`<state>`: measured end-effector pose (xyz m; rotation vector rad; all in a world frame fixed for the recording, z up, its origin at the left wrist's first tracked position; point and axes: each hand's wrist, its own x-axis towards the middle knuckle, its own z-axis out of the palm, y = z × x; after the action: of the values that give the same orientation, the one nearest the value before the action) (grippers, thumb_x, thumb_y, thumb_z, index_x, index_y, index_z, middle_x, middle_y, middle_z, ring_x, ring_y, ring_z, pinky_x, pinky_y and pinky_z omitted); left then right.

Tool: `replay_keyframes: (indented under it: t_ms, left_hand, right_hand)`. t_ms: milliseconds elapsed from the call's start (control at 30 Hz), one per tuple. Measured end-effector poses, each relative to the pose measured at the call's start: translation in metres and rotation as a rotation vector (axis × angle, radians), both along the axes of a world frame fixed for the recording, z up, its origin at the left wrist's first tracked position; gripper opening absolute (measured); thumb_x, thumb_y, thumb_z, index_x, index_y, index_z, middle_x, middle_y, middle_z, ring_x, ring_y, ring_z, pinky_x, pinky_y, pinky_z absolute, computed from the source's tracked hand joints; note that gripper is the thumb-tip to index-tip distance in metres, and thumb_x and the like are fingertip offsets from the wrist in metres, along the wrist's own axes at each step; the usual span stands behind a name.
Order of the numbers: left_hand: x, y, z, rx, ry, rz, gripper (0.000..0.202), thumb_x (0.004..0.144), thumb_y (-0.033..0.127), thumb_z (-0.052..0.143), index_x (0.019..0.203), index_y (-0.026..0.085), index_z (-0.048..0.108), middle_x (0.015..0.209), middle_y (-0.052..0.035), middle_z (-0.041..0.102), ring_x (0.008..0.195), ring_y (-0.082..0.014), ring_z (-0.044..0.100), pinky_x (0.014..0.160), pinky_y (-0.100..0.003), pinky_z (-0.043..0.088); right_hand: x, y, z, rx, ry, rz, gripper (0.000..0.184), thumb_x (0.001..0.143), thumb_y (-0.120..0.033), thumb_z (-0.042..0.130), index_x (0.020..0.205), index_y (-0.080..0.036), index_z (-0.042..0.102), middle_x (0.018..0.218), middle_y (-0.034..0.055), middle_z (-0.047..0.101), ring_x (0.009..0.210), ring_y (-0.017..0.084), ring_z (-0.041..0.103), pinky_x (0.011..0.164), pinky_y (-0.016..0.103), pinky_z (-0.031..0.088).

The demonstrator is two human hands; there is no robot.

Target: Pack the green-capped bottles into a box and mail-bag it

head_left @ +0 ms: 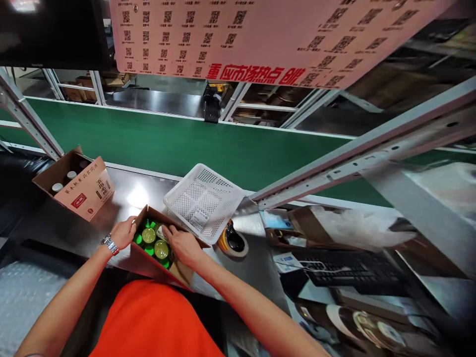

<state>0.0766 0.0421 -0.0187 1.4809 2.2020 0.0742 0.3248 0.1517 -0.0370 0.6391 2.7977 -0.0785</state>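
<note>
An open cardboard box (178, 272) stands on the metal table in front of me. Inside it are several cans with gold lids, such as one can (161, 249), and several bright green caps (149, 250) between them. My left hand (122, 234), with a metal watch on its wrist, grips the box's left upper edge. My right hand (184, 246) reaches into the box from the right, its fingers closed on another can (160, 233) that they partly cover. Right behind the box lies a white perforated plastic basket (174, 198) with a labelled packet in it.
Left on the metal table (130, 186) stands another open carton (89, 191) with white-capped bottles. A tape roll (238, 248) lies right of the basket. Beyond runs a green conveyor belt (148, 134). A slanting metal post (334, 158) and a black keyboard (353, 272) are to the right.
</note>
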Motion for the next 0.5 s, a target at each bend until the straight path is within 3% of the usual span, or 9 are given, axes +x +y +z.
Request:
replay_keyframes:
  t_ms: [133, 233, 367, 500]
  left_hand:
    - [0.002, 0.005, -0.002, -0.002, 0.003, -0.040, 0.050, 0.114, 0.027, 0.033, 0.158, 0.016, 0.056, 0.119, -0.0167, 0.085, 0.114, -0.0326, 0.081, 0.099, -0.040, 0.055]
    - [0.001, 0.008, -0.001, -0.002, 0.005, -0.071, 0.051, 0.113, 0.026, 0.033, 0.159, 0.016, 0.054, 0.117, -0.0167, 0.085, 0.112, -0.0327, 0.081, 0.098, -0.041, 0.056]
    - [-0.001, 0.009, 0.000, -0.011, -0.016, -0.085, 0.053, 0.113, 0.026, 0.035, 0.163, 0.018, 0.050, 0.115, -0.0170, 0.085, 0.109, -0.0325, 0.082, 0.097, -0.041, 0.057]
    - [-0.002, 0.004, -0.003, -0.005, -0.048, -0.052, 0.055, 0.113, 0.028, 0.036, 0.166, 0.018, 0.046, 0.118, -0.0164, 0.085, 0.112, -0.0330, 0.081, 0.099, -0.042, 0.057]
  right_hand:
    - [-0.031, 0.012, 0.003, -0.009, 0.003, 0.154, 0.097, 0.082, -0.006, 0.073, 0.172, -0.013, 0.037, 0.160, 0.0257, 0.060, 0.102, 0.029, 0.082, 0.085, 0.037, 0.069]
    - [-0.061, 0.020, -0.001, -0.086, 0.004, 0.152, 0.107, 0.070, 0.002, 0.073, 0.171, -0.017, 0.042, 0.161, 0.0231, 0.062, 0.099, 0.029, 0.084, 0.086, 0.037, 0.069]
    - [-0.084, 0.023, -0.001, -0.136, 0.017, 0.107, 0.083, 0.070, 0.001, 0.070, 0.152, -0.012, 0.063, 0.142, 0.0195, 0.076, 0.095, 0.028, 0.084, 0.088, 0.036, 0.068]
    - [-0.056, 0.021, 0.017, -0.105, 0.029, 0.104, 0.051, 0.083, 0.000, 0.067, 0.132, -0.011, 0.071, 0.132, 0.0214, 0.076, 0.090, 0.029, 0.081, 0.082, 0.038, 0.067]
